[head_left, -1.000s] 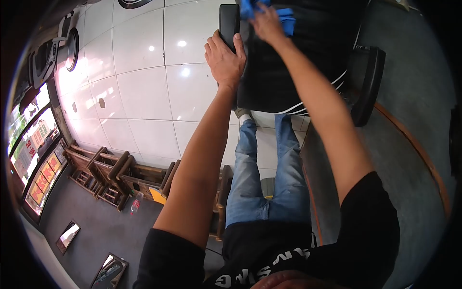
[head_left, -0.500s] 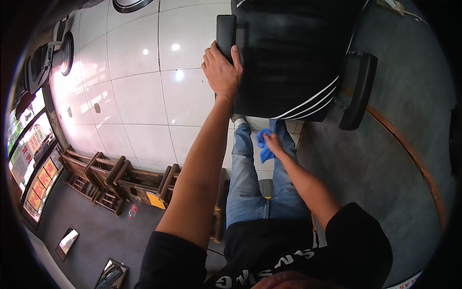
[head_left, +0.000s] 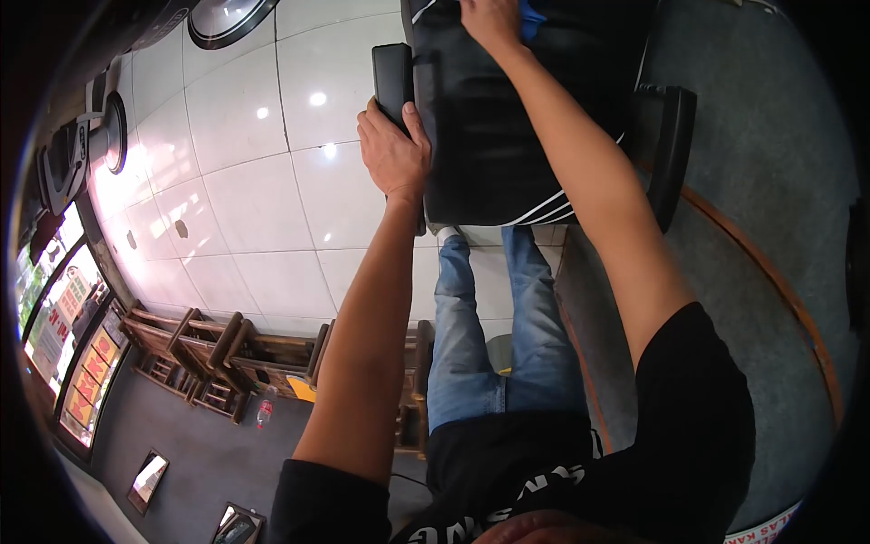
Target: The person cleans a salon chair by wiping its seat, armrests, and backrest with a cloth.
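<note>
A black chair [head_left: 494, 172] with white stripes at its lower edge takes up the upper middle. My left hand [head_left: 395, 152] grips the padded left armrest [head_left: 392, 77], its fingers on the outer side and the thumb on the inner. Over the chair, at the top edge of the view, is my right hand [head_left: 492, 22], its fingers partly cut off. A blue cloth [head_left: 532, 20] shows beside that hand, mostly hidden behind it. The right armrest [head_left: 675, 154] stands untouched on the far side of my right forearm.
White tiles [head_left: 245, 181] cover the floor at left, with a round chair base [head_left: 227, 20] at the top. Wooden chairs [head_left: 213, 349] line the lower left, near a plastic bottle [head_left: 264, 414]. A brown strip [head_left: 770, 272] curves across the dark floor at right.
My right hand has moved up and forward from above my legs to the chair, taking the blue cloth with it. My left hand keeps its grip on the armrest. The view has shifted slightly.
</note>
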`<state>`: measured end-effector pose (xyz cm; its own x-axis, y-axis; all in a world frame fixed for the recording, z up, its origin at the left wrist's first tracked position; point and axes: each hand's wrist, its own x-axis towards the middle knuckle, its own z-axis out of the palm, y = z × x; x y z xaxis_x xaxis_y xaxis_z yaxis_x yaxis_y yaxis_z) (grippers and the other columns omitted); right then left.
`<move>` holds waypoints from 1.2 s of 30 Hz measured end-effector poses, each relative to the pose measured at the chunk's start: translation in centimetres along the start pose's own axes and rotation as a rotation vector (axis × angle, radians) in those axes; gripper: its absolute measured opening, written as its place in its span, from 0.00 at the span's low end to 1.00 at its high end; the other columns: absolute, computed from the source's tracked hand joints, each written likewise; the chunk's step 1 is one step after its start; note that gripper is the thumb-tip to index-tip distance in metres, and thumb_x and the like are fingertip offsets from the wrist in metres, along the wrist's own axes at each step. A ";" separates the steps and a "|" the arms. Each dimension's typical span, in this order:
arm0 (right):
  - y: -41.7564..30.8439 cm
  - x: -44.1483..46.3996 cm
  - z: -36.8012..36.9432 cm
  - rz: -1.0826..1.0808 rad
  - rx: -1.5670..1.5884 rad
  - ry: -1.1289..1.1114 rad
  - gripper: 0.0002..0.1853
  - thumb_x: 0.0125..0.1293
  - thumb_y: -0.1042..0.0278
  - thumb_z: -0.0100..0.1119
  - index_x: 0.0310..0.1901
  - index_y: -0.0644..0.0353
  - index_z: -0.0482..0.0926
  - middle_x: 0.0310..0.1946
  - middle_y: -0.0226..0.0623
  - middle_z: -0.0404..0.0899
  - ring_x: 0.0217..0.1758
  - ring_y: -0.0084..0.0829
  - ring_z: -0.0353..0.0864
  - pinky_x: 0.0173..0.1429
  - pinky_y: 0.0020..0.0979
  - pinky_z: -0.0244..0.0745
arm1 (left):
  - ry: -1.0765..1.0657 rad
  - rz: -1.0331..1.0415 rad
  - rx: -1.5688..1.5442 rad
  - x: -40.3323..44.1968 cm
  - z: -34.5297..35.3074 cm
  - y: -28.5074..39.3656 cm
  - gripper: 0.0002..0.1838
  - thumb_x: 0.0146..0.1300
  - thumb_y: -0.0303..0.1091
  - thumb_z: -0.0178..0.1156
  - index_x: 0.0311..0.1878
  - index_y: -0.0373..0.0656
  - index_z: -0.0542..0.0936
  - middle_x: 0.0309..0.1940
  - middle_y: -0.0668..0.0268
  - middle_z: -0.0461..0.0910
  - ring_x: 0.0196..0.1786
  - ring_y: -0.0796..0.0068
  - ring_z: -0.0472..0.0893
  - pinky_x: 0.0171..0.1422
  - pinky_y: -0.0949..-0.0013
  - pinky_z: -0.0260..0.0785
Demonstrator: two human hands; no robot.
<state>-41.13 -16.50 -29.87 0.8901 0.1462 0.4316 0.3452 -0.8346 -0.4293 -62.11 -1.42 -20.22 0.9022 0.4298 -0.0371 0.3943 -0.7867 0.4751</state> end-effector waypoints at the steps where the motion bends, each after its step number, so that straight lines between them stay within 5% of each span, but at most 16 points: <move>1: -1.2 -0.6 -0.3 0.027 -0.038 -0.052 0.14 0.70 0.63 0.59 0.51 0.61 0.84 0.53 0.47 0.84 0.59 0.53 0.79 0.62 0.49 0.75 | -0.006 -0.006 0.003 -0.1 0.0 -0.1 0.29 0.78 0.51 0.51 0.66 0.31 0.70 0.54 0.48 0.74 0.59 0.44 0.76 0.61 0.49 0.71; 2: -2.2 -1.1 -0.9 0.051 -0.074 -0.104 0.16 0.65 0.64 0.64 0.53 0.59 0.85 0.56 0.40 0.84 0.65 0.48 0.78 0.63 0.47 0.75 | -0.009 -0.006 0.021 -0.3 -0.1 -0.2 0.30 0.78 0.51 0.51 0.66 0.31 0.70 0.54 0.48 0.74 0.59 0.44 0.76 0.61 0.49 0.71; 5: -2.7 -12.8 0.7 -0.162 -0.086 -0.389 0.16 0.63 0.70 0.57 0.51 0.57 0.86 0.61 0.33 0.81 0.73 0.44 0.70 0.70 0.49 0.69 | -0.013 -0.003 0.035 -0.1 0.1 -0.1 0.30 0.79 0.51 0.50 0.66 0.31 0.70 0.54 0.48 0.73 0.60 0.43 0.76 0.61 0.48 0.72; 7: -5.9 -20.7 -3.6 -0.016 0.055 -0.478 0.18 0.64 0.74 0.55 0.54 0.57 0.86 0.67 0.35 0.78 0.78 0.43 0.64 0.74 0.49 0.64 | -0.030 -0.017 0.025 -0.2 -0.1 -0.1 0.30 0.79 0.51 0.50 0.66 0.31 0.69 0.54 0.48 0.73 0.60 0.43 0.76 0.61 0.48 0.72; 12: -8.9 -40.3 -11.6 -0.033 0.210 -0.886 0.15 0.62 0.71 0.59 0.50 0.54 0.88 0.67 0.31 0.78 0.76 0.40 0.68 0.78 0.47 0.61 | -0.024 -0.001 0.041 -0.2 -0.1 -0.2 0.31 0.79 0.52 0.50 0.66 0.30 0.69 0.55 0.47 0.73 0.60 0.42 0.76 0.62 0.49 0.72; 16: -3.7 -44.4 -18.3 -0.106 0.187 -1.144 0.16 0.63 0.72 0.57 0.50 0.51 0.89 0.70 0.26 0.75 0.75 0.37 0.70 0.79 0.46 0.62 | -0.011 0.006 0.046 -0.3 0.0 -0.1 0.31 0.80 0.52 0.49 0.67 0.30 0.69 0.57 0.46 0.73 0.61 0.41 0.76 0.62 0.48 0.72; 18: 1.3 -43.7 -19.8 -0.263 0.085 -1.101 0.18 0.63 0.74 0.57 0.52 0.51 0.88 0.70 0.27 0.76 0.75 0.36 0.70 0.79 0.47 0.62 | -0.017 -0.001 0.065 -0.5 0.1 -0.2 0.31 0.80 0.53 0.48 0.67 0.30 0.69 0.58 0.47 0.73 0.62 0.41 0.76 0.62 0.48 0.72; 22: 9.6 -35.7 -23.4 -0.127 -0.176 -0.734 0.25 0.61 0.79 0.58 0.62 0.59 0.81 0.69 0.38 0.76 0.74 0.44 0.71 0.79 0.53 0.63 | -0.007 0.003 0.086 -0.6 0.6 -0.5 0.32 0.80 0.55 0.47 0.68 0.32 0.68 0.58 0.47 0.73 0.62 0.42 0.76 0.62 0.47 0.72; 26: 16.6 -28.4 -19.5 0.324 -0.219 -0.220 0.19 0.72 0.78 0.49 0.62 0.67 0.78 0.65 0.58 0.77 0.71 0.60 0.71 0.77 0.53 0.64 | -0.022 -0.005 0.082 -0.8 0.3 0.3 0.33 0.81 0.57 0.44 0.68 0.34 0.68 0.59 0.48 0.73 0.62 0.42 0.76 0.62 0.47 0.73; 28: 17.5 -26.5 -15.5 0.813 -0.060 -0.144 0.18 0.75 0.73 0.49 0.62 0.70 0.76 0.64 0.61 0.76 0.69 0.62 0.71 0.75 0.52 0.65 | -0.024 0.003 0.098 -0.9 0.6 -0.1 0.34 0.81 0.58 0.43 0.68 0.34 0.67 0.59 0.48 0.73 0.62 0.42 0.76 0.62 0.47 0.73; 30: 13.7 -25.9 -13.1 0.678 -0.317 0.128 0.18 0.74 0.70 0.52 0.60 0.70 0.78 0.63 0.60 0.78 0.73 0.64 0.68 0.79 0.56 0.57 | -0.047 -0.021 0.107 -1.1 0.4 0.2 0.33 0.80 0.55 0.47 0.69 0.31 0.67 0.58 0.48 0.72 0.62 0.44 0.75 0.63 0.50 0.72; 32: 8.7 -27.2 -11.3 0.741 -0.322 0.143 0.21 0.71 0.73 0.53 0.64 0.68 0.76 0.67 0.57 0.75 0.81 0.60 0.60 0.82 0.63 0.50 | -0.030 -0.003 0.128 -0.9 0.7 -0.3 0.33 0.80 0.55 0.47 0.69 0.31 0.67 0.59 0.48 0.72 0.63 0.44 0.75 0.63 0.50 0.72; 36: -5.4 -34.1 -10.7 0.545 -0.075 -0.230 0.25 0.65 0.77 0.56 0.65 0.68 0.76 0.73 0.53 0.70 0.85 0.56 0.54 0.85 0.62 0.44 | -0.024 0.011 0.149 -0.8 0.4 0.0 0.33 0.80 0.56 0.46 0.69 0.32 0.65 0.58 0.48 0.72 0.61 0.42 0.76 0.60 0.48 0.74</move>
<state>-76.51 -22.62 -33.75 0.9777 -0.2091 -0.0217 -0.1937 -0.8558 -0.4798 -62.79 -1.92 -20.58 0.9098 0.4114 -0.0546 0.4043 -0.8492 0.3398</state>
